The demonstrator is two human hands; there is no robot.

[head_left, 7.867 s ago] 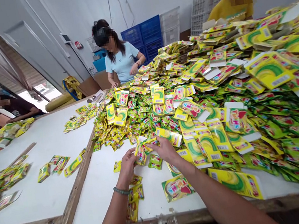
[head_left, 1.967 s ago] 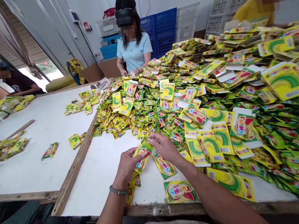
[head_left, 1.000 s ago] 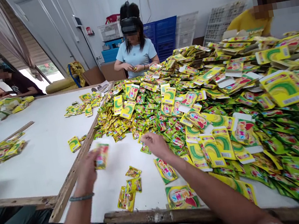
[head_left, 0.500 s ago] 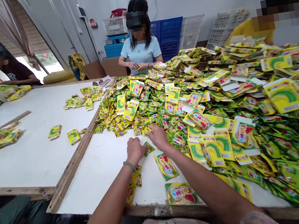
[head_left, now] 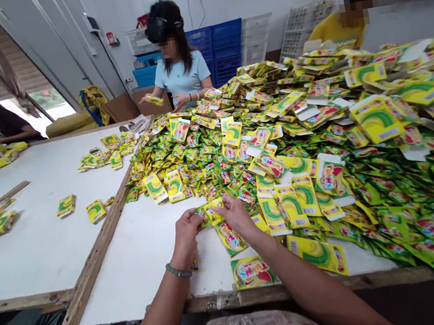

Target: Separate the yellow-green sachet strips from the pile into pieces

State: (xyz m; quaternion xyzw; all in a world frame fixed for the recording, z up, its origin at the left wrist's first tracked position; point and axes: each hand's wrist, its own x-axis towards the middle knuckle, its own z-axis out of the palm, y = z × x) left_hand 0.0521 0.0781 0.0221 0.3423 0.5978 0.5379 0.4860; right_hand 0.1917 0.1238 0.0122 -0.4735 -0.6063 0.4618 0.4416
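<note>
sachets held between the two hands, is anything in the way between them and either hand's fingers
Nothing visible: the left hand and right hand both pinch the sachets directly. The fruit-print carton lies nearer the body, not between.

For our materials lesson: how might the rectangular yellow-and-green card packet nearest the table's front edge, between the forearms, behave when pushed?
The packet probably slides, lying flat on the white tabletop. Its thin look suggests lightness; its straight edges suggest fairly stiff card.
</note>
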